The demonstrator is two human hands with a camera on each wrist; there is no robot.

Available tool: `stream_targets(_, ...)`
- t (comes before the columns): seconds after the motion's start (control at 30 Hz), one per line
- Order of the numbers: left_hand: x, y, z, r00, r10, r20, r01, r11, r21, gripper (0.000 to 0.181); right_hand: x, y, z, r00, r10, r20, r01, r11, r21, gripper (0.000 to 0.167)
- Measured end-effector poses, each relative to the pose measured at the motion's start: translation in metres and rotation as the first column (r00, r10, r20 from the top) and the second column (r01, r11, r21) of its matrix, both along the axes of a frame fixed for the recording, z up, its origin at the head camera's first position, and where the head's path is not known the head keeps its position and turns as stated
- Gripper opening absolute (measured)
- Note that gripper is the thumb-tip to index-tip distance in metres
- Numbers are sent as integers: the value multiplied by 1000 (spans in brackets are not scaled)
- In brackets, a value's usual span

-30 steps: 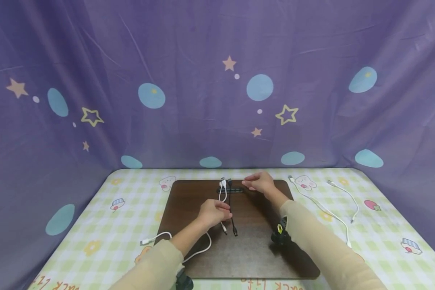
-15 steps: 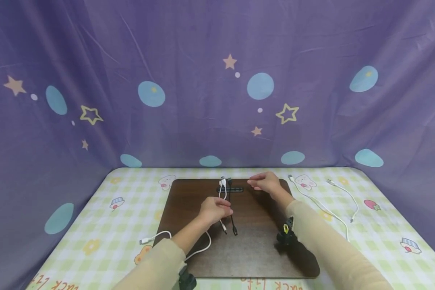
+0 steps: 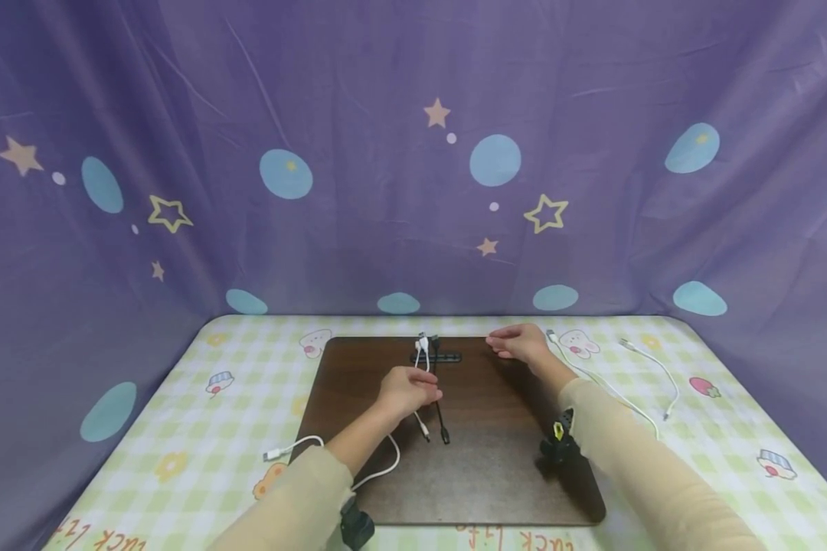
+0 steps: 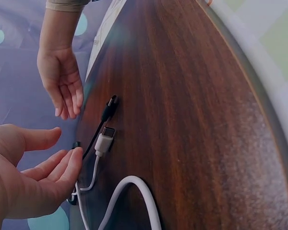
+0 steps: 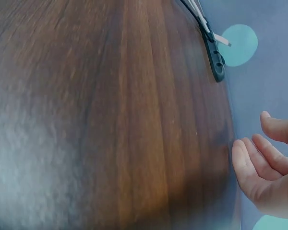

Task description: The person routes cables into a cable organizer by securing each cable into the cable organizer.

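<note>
A black cable clip strip (image 3: 448, 357) sits near the far edge of the dark wooden board (image 3: 482, 482). At its left end are white cables and a black cable (image 3: 444, 433). My left hand (image 3: 405, 390) hovers over these cables; in the left wrist view its thumb and fingers stand apart with nothing between them. A white connector (image 4: 104, 141) lies beside the black cable's end (image 4: 109, 109). To the right of the strip, near the board's far right corner, my right hand (image 3: 521, 343) is in the air, holding nothing. The strip's right-hand slots (image 5: 217, 67) hold no cable.
Two white cables lie on the checked tablecloth to the right: a longer one (image 3: 609, 383) and a shorter one (image 3: 668, 374). At left, a white cable end (image 3: 273, 454) reaches past the board's edge. A purple curtain (image 3: 386, 191) hangs behind the table.
My right hand has moved to the right, away from the clip strip. The left hand has barely shifted, and the cables on the strip look the same.
</note>
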State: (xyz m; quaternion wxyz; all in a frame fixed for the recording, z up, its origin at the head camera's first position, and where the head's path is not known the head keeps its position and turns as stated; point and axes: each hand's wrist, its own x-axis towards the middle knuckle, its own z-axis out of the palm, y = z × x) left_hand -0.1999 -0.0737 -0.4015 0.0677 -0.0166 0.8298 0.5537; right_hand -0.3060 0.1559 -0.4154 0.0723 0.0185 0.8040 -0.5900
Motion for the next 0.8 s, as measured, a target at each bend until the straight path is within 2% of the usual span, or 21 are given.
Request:
stream_targets(0.4,-1,4,6,1000,1,3,-1,1000,1,27,4,23,4,1000,-13,-15,13,999,47,39)
stream_targets(0.57,-3,6,5,1000,2,2,-2,1000,-8,27,6,35,6,999,-20,-27,21,998,65,40)
stream_targets(0.8,-7,9,5,1000,-7,-1,7,1000,-5,27,8,52,9,995,-98,-10,98,990,105,43)
